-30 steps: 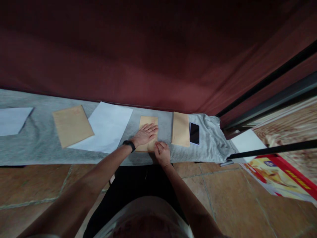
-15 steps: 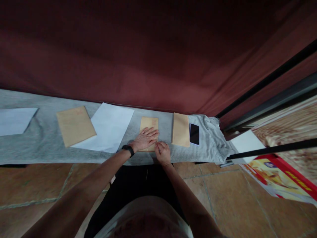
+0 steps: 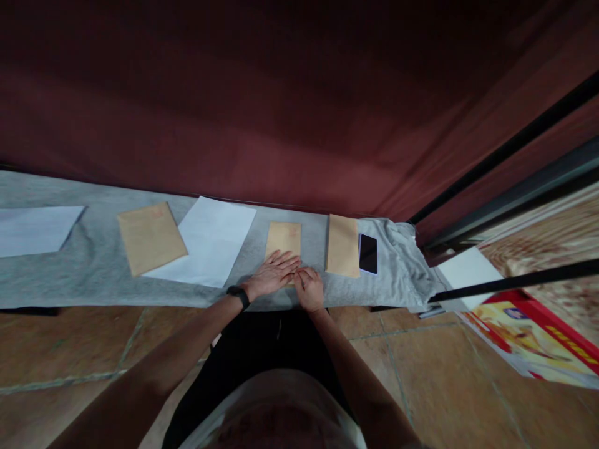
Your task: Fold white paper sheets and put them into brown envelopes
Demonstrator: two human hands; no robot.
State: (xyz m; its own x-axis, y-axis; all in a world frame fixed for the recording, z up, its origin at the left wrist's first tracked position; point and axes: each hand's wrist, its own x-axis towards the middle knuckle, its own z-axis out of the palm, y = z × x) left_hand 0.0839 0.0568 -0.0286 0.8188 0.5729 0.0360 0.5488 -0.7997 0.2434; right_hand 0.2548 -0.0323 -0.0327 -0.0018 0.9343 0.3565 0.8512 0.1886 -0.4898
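A small brown envelope (image 3: 283,238) lies on the grey cloth (image 3: 103,287) in front of me. Flat across its lower part rests my left hand (image 3: 272,274), fingers stretched out to the right. My right hand (image 3: 309,288) is curled at the envelope's lower right corner, its fingers meeting my left fingertips; what it pinches, if anything, is hidden. To the right are a stack of brown envelopes (image 3: 342,246) and a dark-screened phone (image 3: 368,254). On the left, a larger brown envelope (image 3: 152,239) overlaps a white sheet (image 3: 216,234).
More white paper (image 3: 37,229) lies at the far left. A dark red curtain (image 3: 262,143) hangs behind the cloth. Black bars cross the right side, near a white sheet (image 3: 470,271) and a red and yellow box (image 3: 533,337) by the tiled floor.
My left hand has slid down the small envelope toward me, uncovering more of its upper part. My right hand has stayed at the corner, its fingers now against my left hand. The view has shifted slightly.
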